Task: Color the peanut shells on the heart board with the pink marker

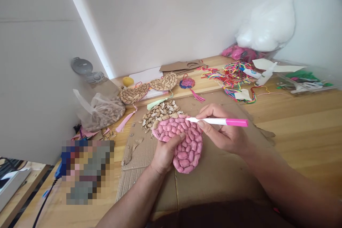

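Observation:
My left hand [166,154] grips a peanut-shell craft piece [188,149] by its lower left side, thumb across the front. Most of its shells are pink; a few along the upper left edge are still plain tan. In my right hand [223,131] is a white marker [213,121] with a pink end, its tip touching the piece's top edge. Loose peanut shells [149,119] lie in a heap just behind the piece. Beneath both hands spreads a cardboard sheet [213,171].
Behind the shells stand two tan peanut-shell pieces [163,82] and a small round pink-and-blue one [187,83]. A plastic bag of peanuts [107,114] sits at left. Tangled coloured cords [237,73], a white bottle [266,74] and a stuffed white bag [267,25] occupy the right rear.

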A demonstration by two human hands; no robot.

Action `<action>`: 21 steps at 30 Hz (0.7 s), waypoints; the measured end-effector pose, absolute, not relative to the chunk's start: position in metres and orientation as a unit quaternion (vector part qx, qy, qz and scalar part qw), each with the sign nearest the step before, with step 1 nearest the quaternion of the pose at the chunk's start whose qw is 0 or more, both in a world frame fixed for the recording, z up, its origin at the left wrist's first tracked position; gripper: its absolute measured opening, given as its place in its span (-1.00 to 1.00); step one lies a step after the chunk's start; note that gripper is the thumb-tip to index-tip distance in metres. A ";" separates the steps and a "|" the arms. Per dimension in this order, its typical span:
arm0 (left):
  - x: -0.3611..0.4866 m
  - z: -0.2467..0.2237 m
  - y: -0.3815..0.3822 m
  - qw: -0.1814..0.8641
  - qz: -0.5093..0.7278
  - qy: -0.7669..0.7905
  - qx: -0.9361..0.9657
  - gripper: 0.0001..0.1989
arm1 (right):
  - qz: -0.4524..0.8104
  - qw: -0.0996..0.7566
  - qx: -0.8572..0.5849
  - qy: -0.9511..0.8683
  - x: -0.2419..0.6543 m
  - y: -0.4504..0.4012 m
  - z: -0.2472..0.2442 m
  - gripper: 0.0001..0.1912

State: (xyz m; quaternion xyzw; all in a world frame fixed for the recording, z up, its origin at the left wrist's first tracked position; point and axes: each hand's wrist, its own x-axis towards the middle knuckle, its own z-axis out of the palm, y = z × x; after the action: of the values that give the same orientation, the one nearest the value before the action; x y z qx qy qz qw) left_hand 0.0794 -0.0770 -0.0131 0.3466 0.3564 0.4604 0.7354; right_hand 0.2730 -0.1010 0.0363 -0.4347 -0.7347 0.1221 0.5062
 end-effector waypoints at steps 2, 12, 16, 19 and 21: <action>0.079 -0.013 -0.078 0.735 0.457 0.352 0.357 -0.30 | 0.119 0.507 -0.431 -0.737 0.272 -0.099 0.030 -0.92; 0.081 -0.010 -0.081 0.722 0.459 0.367 0.366 -0.31 | 0.036 0.470 -0.436 -0.767 0.270 -0.096 0.030 -0.94; 0.079 -0.015 -0.078 0.725 0.446 0.366 0.377 -0.32 | 0.025 0.470 -0.446 -0.761 0.271 -0.096 0.032 -0.92; 0.078 -0.017 -0.077 0.725 0.447 0.363 0.377 -0.32 | 0.034 0.494 -0.442 -0.748 0.272 -0.096 0.032 -0.92; 0.078 -0.017 -0.077 0.721 0.449 0.367 0.379 -0.30 | 0.050 0.504 -0.447 -0.737 0.272 -0.096 0.031 -0.92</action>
State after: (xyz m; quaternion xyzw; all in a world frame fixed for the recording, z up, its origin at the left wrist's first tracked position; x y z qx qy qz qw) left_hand 0.0783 -0.0774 -0.0167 0.3786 0.3668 0.4494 0.7212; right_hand 0.2719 -0.0965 0.0314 -0.4473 -0.7368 0.0500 0.5045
